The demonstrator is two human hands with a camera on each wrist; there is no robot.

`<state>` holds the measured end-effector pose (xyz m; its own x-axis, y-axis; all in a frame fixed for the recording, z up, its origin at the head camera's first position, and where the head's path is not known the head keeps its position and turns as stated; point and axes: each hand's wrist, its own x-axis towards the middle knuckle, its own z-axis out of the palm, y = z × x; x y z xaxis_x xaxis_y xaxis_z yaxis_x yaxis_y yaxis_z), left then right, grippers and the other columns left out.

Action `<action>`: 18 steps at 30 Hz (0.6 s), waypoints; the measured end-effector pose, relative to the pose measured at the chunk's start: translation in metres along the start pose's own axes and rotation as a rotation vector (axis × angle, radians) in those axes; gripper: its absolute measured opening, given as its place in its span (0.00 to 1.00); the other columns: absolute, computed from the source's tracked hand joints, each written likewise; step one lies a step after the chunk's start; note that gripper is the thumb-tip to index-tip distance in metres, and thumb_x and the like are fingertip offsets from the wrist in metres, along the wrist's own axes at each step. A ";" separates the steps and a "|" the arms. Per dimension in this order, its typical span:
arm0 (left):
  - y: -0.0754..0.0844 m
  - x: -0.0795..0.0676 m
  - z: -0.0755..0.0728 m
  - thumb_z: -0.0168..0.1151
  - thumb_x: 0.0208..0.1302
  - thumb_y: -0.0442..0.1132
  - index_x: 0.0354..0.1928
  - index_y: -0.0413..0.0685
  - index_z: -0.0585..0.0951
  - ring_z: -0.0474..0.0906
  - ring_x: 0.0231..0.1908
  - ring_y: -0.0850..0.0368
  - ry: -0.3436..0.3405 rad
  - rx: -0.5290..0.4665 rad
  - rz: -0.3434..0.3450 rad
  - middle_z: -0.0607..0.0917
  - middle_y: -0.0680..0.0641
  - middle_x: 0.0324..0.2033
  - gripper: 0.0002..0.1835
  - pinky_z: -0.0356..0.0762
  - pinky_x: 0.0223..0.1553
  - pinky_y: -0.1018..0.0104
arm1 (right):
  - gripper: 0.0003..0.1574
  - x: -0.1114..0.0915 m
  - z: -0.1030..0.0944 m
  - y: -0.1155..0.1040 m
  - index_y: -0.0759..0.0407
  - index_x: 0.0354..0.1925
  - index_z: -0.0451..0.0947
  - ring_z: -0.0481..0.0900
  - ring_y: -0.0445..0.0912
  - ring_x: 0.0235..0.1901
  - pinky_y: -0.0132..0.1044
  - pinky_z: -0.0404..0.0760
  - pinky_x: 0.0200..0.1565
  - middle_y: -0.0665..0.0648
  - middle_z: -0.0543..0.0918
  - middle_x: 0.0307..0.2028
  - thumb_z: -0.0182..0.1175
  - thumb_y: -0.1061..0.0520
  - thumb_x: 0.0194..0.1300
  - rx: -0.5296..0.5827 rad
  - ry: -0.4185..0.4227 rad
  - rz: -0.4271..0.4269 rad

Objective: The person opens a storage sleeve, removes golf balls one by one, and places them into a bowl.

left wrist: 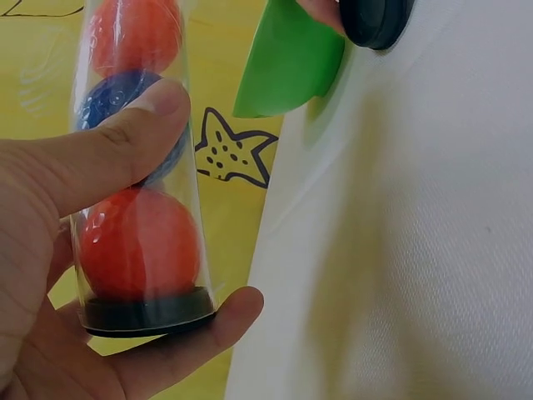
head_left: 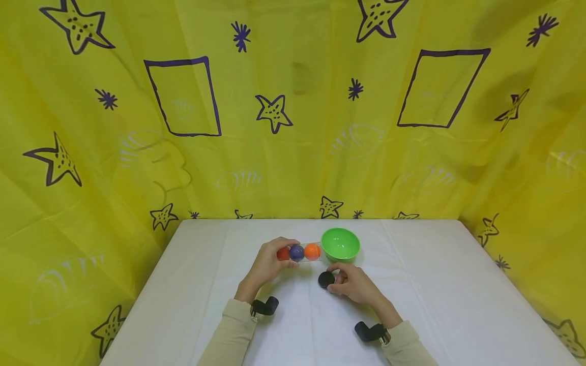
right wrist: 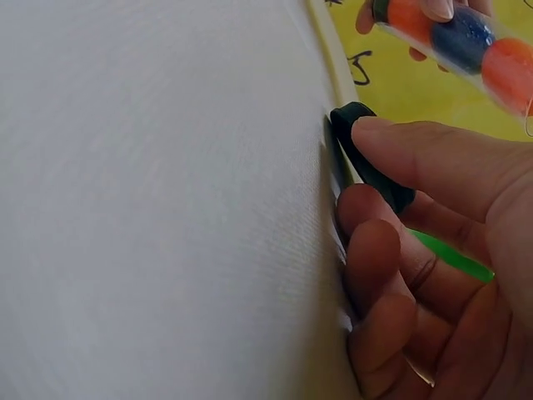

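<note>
A clear plastic tube [left wrist: 200, 267] with a black cap at one end holds a red ball [left wrist: 140, 244], a blue ball [head_left: 296, 252] and an orange ball [head_left: 312, 251] in a row. My left hand [head_left: 270, 259] grips this tube, thumb across the blue ball, and its uncapped end points toward the green bowl. Between thumb and fingers my right hand [head_left: 356, 284] pinches a round black cap [head_left: 326, 279], tilted on edge close to the tabletop. Just beyond that hand stands the green bowl [head_left: 341, 245]; its visible inside holds nothing.
Everything is on a table with a white cloth [head_left: 293, 325]. Yellow curtains [head_left: 293, 152] with drawn stars hang behind it and along both sides. A black camera is strapped to each wrist.
</note>
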<state>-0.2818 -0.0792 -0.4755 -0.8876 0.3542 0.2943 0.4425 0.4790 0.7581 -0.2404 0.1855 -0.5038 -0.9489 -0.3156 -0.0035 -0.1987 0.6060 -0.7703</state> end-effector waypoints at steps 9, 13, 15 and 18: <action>0.004 0.001 0.000 0.76 0.47 0.36 0.52 0.57 0.82 0.77 0.55 0.51 -0.010 0.021 0.000 0.84 0.51 0.50 0.27 0.70 0.62 0.49 | 0.22 -0.002 0.001 -0.001 0.56 0.50 0.78 0.71 0.40 0.21 0.30 0.69 0.24 0.51 0.77 0.22 0.68 0.60 0.56 0.007 0.000 0.004; 0.005 0.001 0.001 0.76 0.47 0.36 0.52 0.57 0.82 0.77 0.55 0.50 -0.017 0.023 0.004 0.84 0.51 0.49 0.27 0.70 0.61 0.49 | 0.22 -0.002 -0.001 -0.001 0.59 0.51 0.77 0.71 0.40 0.21 0.30 0.70 0.23 0.52 0.77 0.22 0.68 0.60 0.56 0.018 -0.015 -0.006; 0.005 0.001 0.001 0.76 0.46 0.36 0.52 0.57 0.82 0.77 0.54 0.51 -0.017 0.026 0.011 0.84 0.51 0.49 0.27 0.70 0.61 0.49 | 0.22 -0.002 -0.002 -0.002 0.58 0.51 0.77 0.71 0.40 0.20 0.30 0.70 0.23 0.52 0.77 0.22 0.67 0.59 0.57 0.023 -0.031 -0.001; 0.005 0.000 0.001 0.76 0.46 0.36 0.52 0.58 0.82 0.76 0.53 0.52 -0.012 0.036 0.025 0.85 0.52 0.48 0.27 0.70 0.60 0.49 | 0.22 -0.002 -0.007 -0.005 0.58 0.51 0.77 0.73 0.42 0.19 0.32 0.72 0.22 0.53 0.78 0.22 0.66 0.57 0.59 0.038 -0.052 0.012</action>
<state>-0.2798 -0.0758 -0.4718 -0.8748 0.3758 0.3057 0.4689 0.4982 0.7294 -0.2388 0.1882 -0.4958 -0.9370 -0.3463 -0.0449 -0.1770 0.5818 -0.7938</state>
